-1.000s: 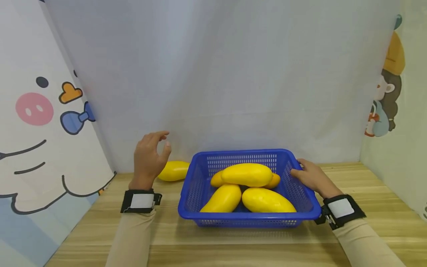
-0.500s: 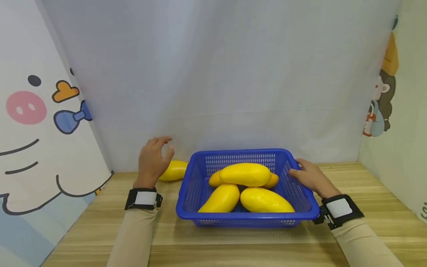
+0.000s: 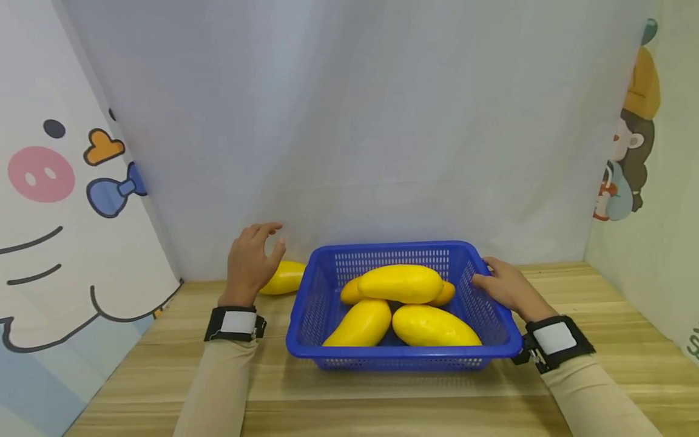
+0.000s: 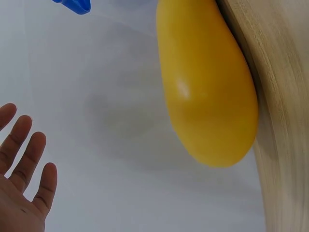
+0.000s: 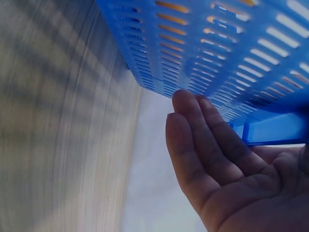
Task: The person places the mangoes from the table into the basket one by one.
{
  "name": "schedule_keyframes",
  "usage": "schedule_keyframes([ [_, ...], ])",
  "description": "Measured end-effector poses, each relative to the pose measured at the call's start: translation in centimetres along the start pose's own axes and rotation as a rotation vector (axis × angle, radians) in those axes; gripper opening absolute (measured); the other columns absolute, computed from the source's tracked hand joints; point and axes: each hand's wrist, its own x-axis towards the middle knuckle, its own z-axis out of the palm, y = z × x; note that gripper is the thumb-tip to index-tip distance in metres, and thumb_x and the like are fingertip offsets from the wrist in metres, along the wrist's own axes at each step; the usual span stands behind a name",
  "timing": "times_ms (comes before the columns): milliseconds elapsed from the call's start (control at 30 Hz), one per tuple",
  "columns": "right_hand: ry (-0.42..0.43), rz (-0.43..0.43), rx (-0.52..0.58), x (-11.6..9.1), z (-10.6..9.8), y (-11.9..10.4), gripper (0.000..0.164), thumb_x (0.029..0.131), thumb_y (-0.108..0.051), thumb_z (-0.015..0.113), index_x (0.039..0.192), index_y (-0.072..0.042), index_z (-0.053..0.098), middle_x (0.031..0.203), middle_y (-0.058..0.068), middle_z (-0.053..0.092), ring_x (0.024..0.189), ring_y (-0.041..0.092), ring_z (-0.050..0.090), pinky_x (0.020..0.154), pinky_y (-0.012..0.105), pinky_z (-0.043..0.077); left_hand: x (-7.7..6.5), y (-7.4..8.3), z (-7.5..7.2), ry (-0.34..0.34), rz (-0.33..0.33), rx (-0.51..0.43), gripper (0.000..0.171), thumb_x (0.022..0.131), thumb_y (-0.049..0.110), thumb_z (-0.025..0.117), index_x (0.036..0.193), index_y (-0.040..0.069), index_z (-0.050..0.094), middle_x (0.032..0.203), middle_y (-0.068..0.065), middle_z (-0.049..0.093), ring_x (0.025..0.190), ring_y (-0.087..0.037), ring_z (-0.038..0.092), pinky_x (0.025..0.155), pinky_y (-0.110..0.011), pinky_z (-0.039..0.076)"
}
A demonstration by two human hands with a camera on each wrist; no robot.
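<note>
A blue plastic basket (image 3: 405, 351) with slotted walls holds several smooth yellow mangoes, one (image 3: 401, 284) lying across the top of the others. My right hand (image 3: 510, 288) grips the basket's right rim, thumb over the inside. In the right wrist view, the fingers (image 5: 181, 140) lie along the outer side wall. Left of the basket, another mango (image 3: 285, 278) rests on the wooden table, partly hidden by my left hand (image 3: 251, 261). That hand hovers beside it with relaxed, spread fingers and holds nothing. The left wrist view shows this mango (image 4: 207, 87) apart from the fingers (image 4: 31, 157).
A pale cloth (image 3: 382, 152) hangs behind the table (image 3: 404, 413). Cartoon-printed panels stand at the left (image 3: 49, 243) and right (image 3: 650, 243) sides. Both wrists wear black straps.
My left hand has shifted slightly right, closer to the basket and over more of the loose mango, then stayed still. The right hand keeps its grip on the basket rim; the head view has turned slightly.
</note>
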Motion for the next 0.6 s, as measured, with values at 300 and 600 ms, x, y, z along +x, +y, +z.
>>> schedule_keyframes([
  [300,-0.011,0.002,0.014,-0.1,0.0,-0.3,0.060,0.091,-0.029,0.047,0.137,0.007,0.031,0.122,0.029,0.051,0.099,0.036,0.055,0.081,0.049,0.047,0.0,-0.1,0.6,-0.035,0.008,0.015,0.035,0.089,0.033,0.050,0.114,0.012,0.062,0.103,-0.010,0.062,0.098,-0.030,0.053,0.079,-0.050,0.042],
  [600,0.002,0.001,-0.001,-0.1,-0.2,-0.1,0.061,0.091,-0.029,0.047,0.137,0.008,0.031,0.123,0.031,0.049,0.102,0.040,0.054,0.082,0.051,0.045,0.1,0.0,1.4,-0.039,0.002,0.012,0.034,0.089,0.033,0.051,0.115,0.013,0.062,0.104,-0.009,0.062,0.099,-0.028,0.052,0.080,-0.049,0.041],
])
